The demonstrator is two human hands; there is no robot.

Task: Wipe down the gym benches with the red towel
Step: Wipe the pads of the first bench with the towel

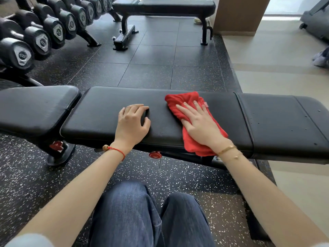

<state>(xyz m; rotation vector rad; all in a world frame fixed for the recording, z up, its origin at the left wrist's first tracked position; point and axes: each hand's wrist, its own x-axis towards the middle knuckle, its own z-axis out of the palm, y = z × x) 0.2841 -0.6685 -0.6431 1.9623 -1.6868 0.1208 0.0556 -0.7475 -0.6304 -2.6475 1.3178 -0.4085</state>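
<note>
Black padded bench (110,111) with a red towel (185,102) on its pad; red knobs (155,154) show on the frame beneath. Second bench (178,6), also black, at the far side. Floor mat (32,175): black rubber flecked with white speckles near the viewer, plainer dark tiles farther off. Adjoining floor (277,56): pale beige. Dumbbells (42,40): black heads with silver-grey end plates. Pillar (236,15): tan brown. Trousers (124,214): dark blue denim. Left wrist: red cord bracelet (117,151) with a tan bead. Right wrist: thin gold bracelet (227,149).
</note>
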